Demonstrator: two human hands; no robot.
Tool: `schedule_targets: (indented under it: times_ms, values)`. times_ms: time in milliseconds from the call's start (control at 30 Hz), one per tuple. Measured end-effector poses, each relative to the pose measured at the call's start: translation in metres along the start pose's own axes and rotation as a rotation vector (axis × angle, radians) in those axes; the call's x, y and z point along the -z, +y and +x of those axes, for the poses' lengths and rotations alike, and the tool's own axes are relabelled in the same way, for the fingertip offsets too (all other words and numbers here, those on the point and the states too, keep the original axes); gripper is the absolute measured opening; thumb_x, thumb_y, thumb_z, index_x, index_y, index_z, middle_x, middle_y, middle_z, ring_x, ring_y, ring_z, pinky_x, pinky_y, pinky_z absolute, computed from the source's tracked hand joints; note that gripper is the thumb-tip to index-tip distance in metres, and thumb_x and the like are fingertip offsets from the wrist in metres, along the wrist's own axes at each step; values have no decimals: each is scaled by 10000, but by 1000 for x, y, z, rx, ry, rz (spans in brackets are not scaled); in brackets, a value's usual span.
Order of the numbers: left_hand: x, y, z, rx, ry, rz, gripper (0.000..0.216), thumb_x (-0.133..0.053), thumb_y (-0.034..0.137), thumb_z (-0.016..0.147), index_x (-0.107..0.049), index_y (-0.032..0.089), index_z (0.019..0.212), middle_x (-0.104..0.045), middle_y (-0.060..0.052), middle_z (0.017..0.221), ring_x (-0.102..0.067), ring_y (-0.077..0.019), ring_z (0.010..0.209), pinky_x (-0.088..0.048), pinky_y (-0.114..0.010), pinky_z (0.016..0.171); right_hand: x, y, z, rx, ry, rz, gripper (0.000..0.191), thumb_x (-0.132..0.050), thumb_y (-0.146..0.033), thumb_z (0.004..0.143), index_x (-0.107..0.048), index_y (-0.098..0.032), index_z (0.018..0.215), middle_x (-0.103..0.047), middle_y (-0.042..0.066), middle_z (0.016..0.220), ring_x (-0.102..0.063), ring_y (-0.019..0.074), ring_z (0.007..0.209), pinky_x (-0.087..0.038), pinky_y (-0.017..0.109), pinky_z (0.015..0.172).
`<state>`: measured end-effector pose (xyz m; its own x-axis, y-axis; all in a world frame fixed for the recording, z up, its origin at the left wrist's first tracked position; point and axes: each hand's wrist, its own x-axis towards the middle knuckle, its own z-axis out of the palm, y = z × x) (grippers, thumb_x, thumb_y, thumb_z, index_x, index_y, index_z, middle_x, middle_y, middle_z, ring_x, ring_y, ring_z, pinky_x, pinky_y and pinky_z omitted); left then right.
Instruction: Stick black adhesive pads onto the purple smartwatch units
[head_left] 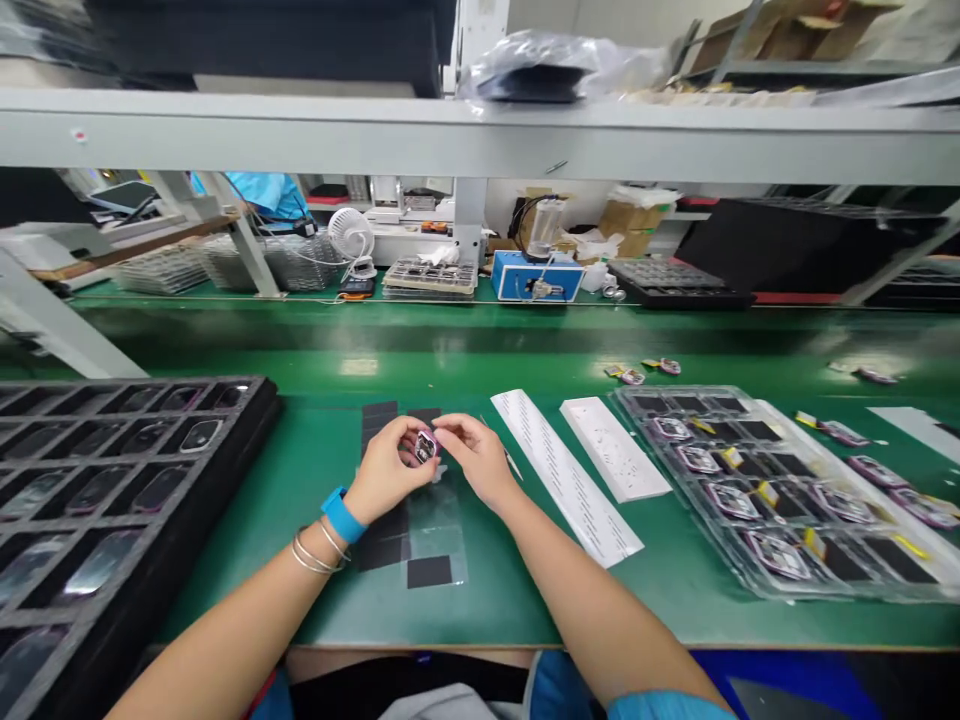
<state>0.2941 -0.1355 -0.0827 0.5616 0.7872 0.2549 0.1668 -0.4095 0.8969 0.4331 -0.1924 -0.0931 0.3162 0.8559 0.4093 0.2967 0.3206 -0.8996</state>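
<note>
My left hand (384, 470) and my right hand (476, 460) meet above the green bench, both pinching a small silver part with a purple rim (425, 447). Its underside is hidden by my fingers. A thin metal tool, possibly tweezers (511, 463), sticks out past my right hand. Beneath my hands lies a clear film sheet (436, 530) carrying black rectangular pads (429, 571). Just right of my right hand lies a long printed white strip (566, 475).
A black tray of glossy dark parts (112, 500) fills the left side. To the right are a white sheet (615, 450) and a clear tray of purple-rimmed parts (772, 490). A grey shelf (480, 135) crosses overhead, with equipment on the far bench.
</note>
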Motion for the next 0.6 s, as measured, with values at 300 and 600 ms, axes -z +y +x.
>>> schedule_targets:
  times_ms: [300, 600]
  values:
    - [11, -2, -10, 360, -225, -634, 454, -717, 320, 697, -612, 160, 1108, -666, -85, 1014, -619, -191, 914, -511, -311, 787, 2, -7, -4, -101, -30, -61, 127, -620, -310, 797, -700, -213, 816, -711, 19, 826, -652, 168, 778, -495, 278, 730]
    - [21, -17, -4, 505, -497, -1044, 543, -759, 159, 654, -600, 204, 1172, -653, -82, 1060, -647, -206, 909, -528, -330, 805, 5, -11, -6, 58, -22, -177, 149, -559, -307, 857, -672, -238, 926, -658, 44, 968, -587, 184, 973, -465, 339, 868]
